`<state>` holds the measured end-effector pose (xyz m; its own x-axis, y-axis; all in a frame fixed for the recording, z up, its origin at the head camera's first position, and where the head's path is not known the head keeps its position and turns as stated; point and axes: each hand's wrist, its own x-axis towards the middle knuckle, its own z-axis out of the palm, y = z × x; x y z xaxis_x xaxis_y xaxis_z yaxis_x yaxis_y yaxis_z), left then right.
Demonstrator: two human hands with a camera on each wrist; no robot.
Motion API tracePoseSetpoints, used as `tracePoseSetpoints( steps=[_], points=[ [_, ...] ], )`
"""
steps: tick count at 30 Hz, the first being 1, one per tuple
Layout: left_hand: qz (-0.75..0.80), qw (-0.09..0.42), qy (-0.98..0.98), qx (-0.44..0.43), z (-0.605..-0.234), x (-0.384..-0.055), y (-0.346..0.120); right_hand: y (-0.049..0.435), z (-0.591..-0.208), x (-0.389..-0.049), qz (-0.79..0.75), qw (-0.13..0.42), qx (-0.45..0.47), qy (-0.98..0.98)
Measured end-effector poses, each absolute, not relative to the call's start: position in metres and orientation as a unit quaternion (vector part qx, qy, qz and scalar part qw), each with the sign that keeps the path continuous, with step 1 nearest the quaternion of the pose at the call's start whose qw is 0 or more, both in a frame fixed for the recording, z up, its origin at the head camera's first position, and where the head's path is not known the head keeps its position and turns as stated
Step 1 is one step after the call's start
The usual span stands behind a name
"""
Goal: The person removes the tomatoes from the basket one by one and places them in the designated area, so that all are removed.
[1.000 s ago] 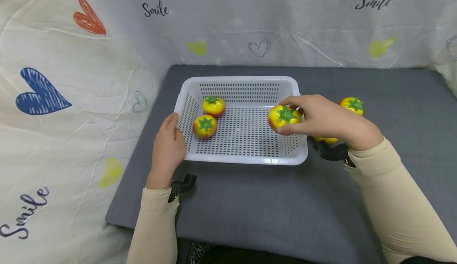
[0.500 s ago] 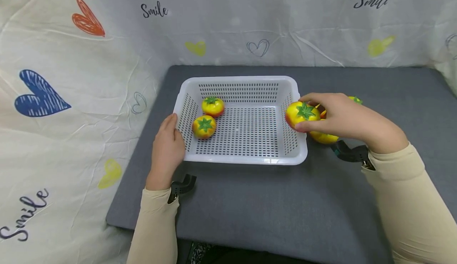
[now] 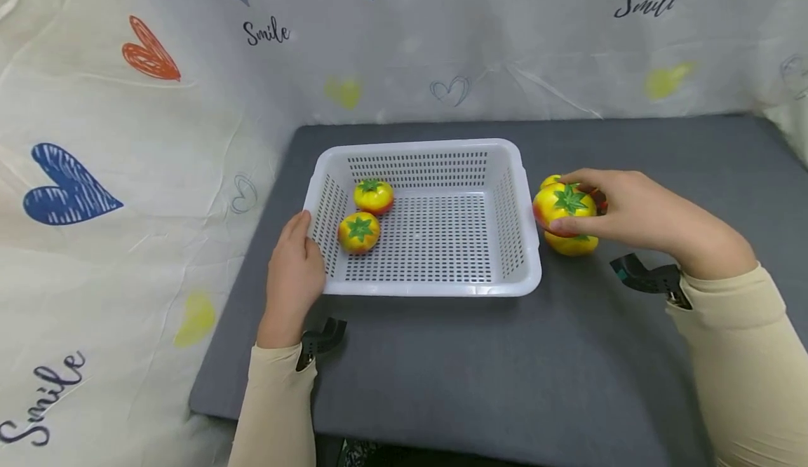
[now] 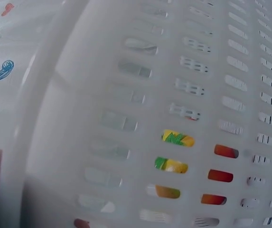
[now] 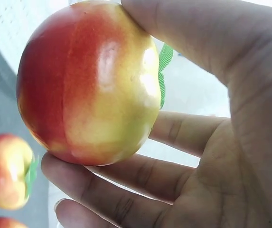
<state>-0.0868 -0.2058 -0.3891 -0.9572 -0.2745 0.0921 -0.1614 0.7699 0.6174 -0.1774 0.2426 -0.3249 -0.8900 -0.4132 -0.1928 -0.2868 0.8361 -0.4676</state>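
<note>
My left hand (image 3: pixel 293 274) grips the left end of a white perforated plastic basket (image 3: pixel 435 289). Inside, near that end, sit two yellow-red toy tomatoes, a rear one (image 3: pixel 374 200) and a front one (image 3: pixel 353 235), each with a green star-shaped top. Bits of tomato (image 4: pixel 176 138) show through the wall slots in the left wrist view. Just beyond the basket's right rim, my right hand (image 3: pixel 650 214) holds another toy tomato (image 5: pixel 88 85) between thumb and fingers. It overlaps other toy tomatoes there, one in front (image 3: pixel 571 245) and one behind (image 3: pixel 550 180), both partly hidden.
The basket stands on a grey cloth-covered table (image 3: pixel 442 369). A pale curtain (image 3: pixel 391 46) printed with hearts and lettering hangs behind and to the left. Dark bands with a protruding mount, such as this right camera mount (image 3: pixel 647 278), sit at both wrists.
My right hand has carried its toy tomato rightward, from above the basket's right part to outside its right rim. The left hand stays at the basket; the head view has tilted slightly.
</note>
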Motion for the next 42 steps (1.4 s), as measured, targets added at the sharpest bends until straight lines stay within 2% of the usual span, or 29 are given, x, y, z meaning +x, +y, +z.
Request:
tracePoseSetpoints(
  steps=[5,18,42],
  points=[
    [-0.317,0.096,-0.934,0.131,-0.393,-0.079,-0.208,0.251,-0.330,-0.179,-0.220,0.143,-0.181,0.948],
    [-0.311,0.101,-0.938,0.117,-0.395,-0.087,-0.207,0.280,-0.349,-0.179,-0.205,0.154,-0.155,0.954],
    [-0.307,0.108,-0.939,0.114,-0.395,-0.088,-0.208,0.319,-0.368,-0.176,-0.208,0.121,-0.108,0.965]
  ],
)
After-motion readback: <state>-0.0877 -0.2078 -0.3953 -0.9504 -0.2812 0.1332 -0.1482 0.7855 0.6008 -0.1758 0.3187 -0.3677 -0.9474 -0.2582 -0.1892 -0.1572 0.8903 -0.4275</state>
